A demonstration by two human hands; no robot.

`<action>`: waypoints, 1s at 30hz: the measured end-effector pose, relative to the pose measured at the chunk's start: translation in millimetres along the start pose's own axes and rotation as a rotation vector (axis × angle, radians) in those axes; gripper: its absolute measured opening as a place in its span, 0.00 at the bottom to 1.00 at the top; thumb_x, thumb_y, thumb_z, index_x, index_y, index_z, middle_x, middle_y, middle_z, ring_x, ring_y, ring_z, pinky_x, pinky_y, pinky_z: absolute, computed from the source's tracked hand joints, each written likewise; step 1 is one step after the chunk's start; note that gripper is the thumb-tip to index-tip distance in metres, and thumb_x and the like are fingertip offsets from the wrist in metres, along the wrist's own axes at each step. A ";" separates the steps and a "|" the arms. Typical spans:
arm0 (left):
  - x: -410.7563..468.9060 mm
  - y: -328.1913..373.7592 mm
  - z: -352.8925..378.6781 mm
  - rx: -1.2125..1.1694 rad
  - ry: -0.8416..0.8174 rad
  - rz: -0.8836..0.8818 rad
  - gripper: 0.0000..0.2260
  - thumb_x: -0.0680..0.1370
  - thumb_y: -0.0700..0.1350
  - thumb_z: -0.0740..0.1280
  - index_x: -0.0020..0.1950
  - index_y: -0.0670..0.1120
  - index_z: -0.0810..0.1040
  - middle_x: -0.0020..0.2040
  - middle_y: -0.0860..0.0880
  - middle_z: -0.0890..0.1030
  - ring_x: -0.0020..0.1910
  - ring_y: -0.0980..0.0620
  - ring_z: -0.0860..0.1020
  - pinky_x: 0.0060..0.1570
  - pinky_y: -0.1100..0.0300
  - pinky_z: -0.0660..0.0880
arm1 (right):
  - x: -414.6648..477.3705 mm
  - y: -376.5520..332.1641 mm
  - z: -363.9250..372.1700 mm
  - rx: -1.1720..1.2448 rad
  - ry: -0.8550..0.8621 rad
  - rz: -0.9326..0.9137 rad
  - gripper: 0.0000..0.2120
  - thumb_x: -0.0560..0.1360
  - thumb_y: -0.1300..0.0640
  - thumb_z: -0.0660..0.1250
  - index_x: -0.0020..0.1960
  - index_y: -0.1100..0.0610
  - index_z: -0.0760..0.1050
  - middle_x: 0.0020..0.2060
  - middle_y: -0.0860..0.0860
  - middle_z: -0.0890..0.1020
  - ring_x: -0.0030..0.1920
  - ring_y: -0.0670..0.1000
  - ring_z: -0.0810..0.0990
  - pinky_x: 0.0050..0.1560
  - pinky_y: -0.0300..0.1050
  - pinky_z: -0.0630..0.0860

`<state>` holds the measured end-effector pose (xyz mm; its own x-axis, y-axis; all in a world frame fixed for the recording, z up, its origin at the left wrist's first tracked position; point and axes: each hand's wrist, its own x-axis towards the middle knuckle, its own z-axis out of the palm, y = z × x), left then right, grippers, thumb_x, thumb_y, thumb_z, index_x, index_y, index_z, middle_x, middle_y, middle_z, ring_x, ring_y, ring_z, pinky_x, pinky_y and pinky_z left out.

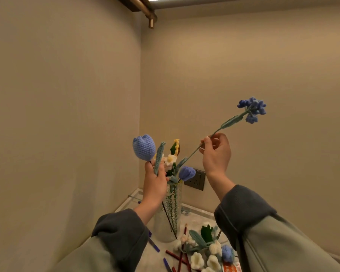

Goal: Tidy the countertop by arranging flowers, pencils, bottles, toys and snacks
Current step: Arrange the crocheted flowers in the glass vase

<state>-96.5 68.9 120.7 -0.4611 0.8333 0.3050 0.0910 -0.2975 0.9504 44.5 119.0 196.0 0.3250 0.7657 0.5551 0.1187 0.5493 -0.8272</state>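
My left hand [155, 183] grips the stem of a blue crochet tulip [144, 147], held upright just left of the glass vase [170, 211]. My right hand [216, 152] pinches the stem of a blue crochet sprig [252, 108], whose lower end slants down into the vase mouth. The vase holds a second blue tulip [187, 173], a white flower [170, 159] and a yellow-edged one [176, 147]. On the countertop [196, 218] lie loose crochet flowers [206, 250] and red pencils [182, 252].
The vase stands in a corner between two beige walls. A grey wall socket [195, 181] sits behind it. Purple pens [154, 245] lie by my left sleeve. An orange snack packet [231, 267] shows at the bottom edge. A brass rail [145, 8] runs overhead.
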 end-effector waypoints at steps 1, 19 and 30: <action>0.6 -0.9 -1.3 0.008 0.002 0.002 0.13 0.83 0.48 0.55 0.66 0.47 0.65 0.54 0.39 0.77 0.34 0.59 0.77 0.41 0.58 0.75 | 0.7 0.7 1.8 -0.019 -0.024 0.013 0.09 0.79 0.58 0.65 0.42 0.47 0.70 0.40 0.51 0.82 0.43 0.53 0.83 0.48 0.60 0.81; 2.8 -10.9 -9.8 0.006 -0.018 -0.018 0.10 0.82 0.46 0.56 0.63 0.46 0.67 0.41 0.50 0.73 0.35 0.53 0.74 0.37 0.61 0.74 | -6.8 66.3 16.5 -0.635 -0.522 0.185 0.11 0.76 0.54 0.63 0.36 0.55 0.78 0.31 0.51 0.79 0.33 0.51 0.78 0.35 0.45 0.73; -15.1 -15.7 -8.2 0.056 -0.020 -0.020 0.13 0.82 0.47 0.56 0.66 0.47 0.65 0.47 0.46 0.73 0.33 0.53 0.73 0.31 0.62 0.73 | -28.4 68.0 -3.0 -0.396 -0.658 0.406 0.21 0.81 0.39 0.52 0.42 0.49 0.76 0.40 0.48 0.79 0.43 0.51 0.79 0.46 0.48 0.75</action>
<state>-98.2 57.1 100.7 -0.4454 0.8481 0.2869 0.1319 -0.2548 0.9579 46.1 133.6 123.7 -0.1816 0.9822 0.0470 0.4684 0.1285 -0.8741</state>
